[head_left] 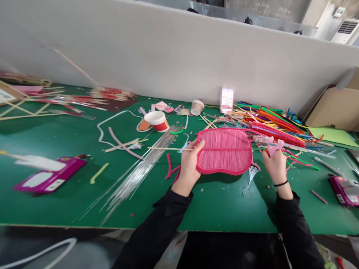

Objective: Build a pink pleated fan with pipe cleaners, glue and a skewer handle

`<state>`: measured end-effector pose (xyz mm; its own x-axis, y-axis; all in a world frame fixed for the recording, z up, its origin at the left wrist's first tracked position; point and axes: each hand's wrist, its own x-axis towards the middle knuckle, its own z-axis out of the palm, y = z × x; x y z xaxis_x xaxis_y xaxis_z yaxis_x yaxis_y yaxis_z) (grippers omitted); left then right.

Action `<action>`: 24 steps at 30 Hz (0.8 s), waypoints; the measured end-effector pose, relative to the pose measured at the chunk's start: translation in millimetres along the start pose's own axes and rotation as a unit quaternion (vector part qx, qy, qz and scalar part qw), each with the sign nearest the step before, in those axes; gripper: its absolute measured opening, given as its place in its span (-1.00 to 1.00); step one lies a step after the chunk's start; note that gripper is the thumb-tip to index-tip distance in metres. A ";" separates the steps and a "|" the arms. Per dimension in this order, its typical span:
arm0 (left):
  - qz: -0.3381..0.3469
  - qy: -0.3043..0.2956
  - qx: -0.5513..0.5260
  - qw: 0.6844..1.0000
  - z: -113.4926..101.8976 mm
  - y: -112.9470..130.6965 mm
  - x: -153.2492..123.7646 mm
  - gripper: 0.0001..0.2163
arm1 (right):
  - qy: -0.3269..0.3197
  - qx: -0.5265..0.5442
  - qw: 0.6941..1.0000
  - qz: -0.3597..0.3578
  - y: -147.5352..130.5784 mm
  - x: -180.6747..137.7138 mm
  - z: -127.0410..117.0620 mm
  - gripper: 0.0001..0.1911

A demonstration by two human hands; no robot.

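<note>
My left hand (189, 164) grips the left edge of a pink leaf-shaped fan (224, 150) with a ribbed surface and a darker pink rim, held just above the green table. A thin wooden stick (168, 148) runs leftward from that hand along the fan's middle line. My right hand (275, 164) is closed around a small pink glue gun (267, 144) at the fan's right edge, nozzle pointing left. A white tassel (251, 175) hangs from the fan's lower right.
A heap of coloured pipe cleaners (275, 121) lies right of the fan. Paper cups (157, 120) stand behind. A bundle of thin silver wires (140, 172) crosses the green table (218, 205). Magenta boxes (47, 177) lie left and far right; a cardboard box (333, 106) sits at the right.
</note>
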<state>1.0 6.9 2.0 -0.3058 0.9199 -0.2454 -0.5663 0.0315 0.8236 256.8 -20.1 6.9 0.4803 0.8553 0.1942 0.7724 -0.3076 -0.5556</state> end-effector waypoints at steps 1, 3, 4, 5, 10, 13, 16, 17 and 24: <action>-0.001 -0.003 0.002 1.000 0.0 0.1 -0.2 -0.62 | 0.001 0.002 1.000 -0.002 0.2 0.1 0.2 -0.77; -0.002 -0.006 0.004 1.000 -0.2 -0.2 -0.1 -0.62 | 0.001 0.005 1.000 -0.003 0.5 0.3 0.4 -0.78; -0.002 -0.006 0.004 1.000 -0.4 -0.5 0.1 -0.62 | 0.001 0.005 1.000 -0.002 0.7 0.4 0.4 -0.78; -0.002 -0.004 0.004 1.000 -0.6 -0.9 0.5 -0.61 | 0.000 0.004 1.000 0.000 0.8 0.5 0.3 -0.78; 0.002 0.005 -0.004 1.000 -1.2 -2.5 2.9 -0.61 | -0.020 -0.011 1.000 0.003 0.2 0.8 -0.9 -0.75; 0.002 0.005 -0.012 1.000 -1.1 -2.5 4.1 -0.61 | -0.029 -0.011 1.000 -0.003 -0.1 0.8 -1.0 -0.69; 0.002 0.009 -0.012 1.000 -1.3 -2.3 5.5 -0.60 | -0.032 -0.011 0.999 -0.009 0.2 0.7 -0.2 -0.59; 0.002 0.011 -0.011 1.000 -1.4 -2.3 6.0 -0.60 | -0.033 -0.011 0.999 -0.010 0.4 0.7 0.1 -0.56; 0.007 0.016 -0.007 1.000 -1.7 -2.5 7.6 -0.58 | -0.039 -0.010 0.999 -0.025 3.5 0.6 1.4 -0.59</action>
<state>-1.1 13.1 -2.8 -0.3378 0.9075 -0.2498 -0.5720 0.0128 0.8202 259.2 -20.0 4.0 0.4077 0.8995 0.1573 0.8034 -0.2715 -0.5299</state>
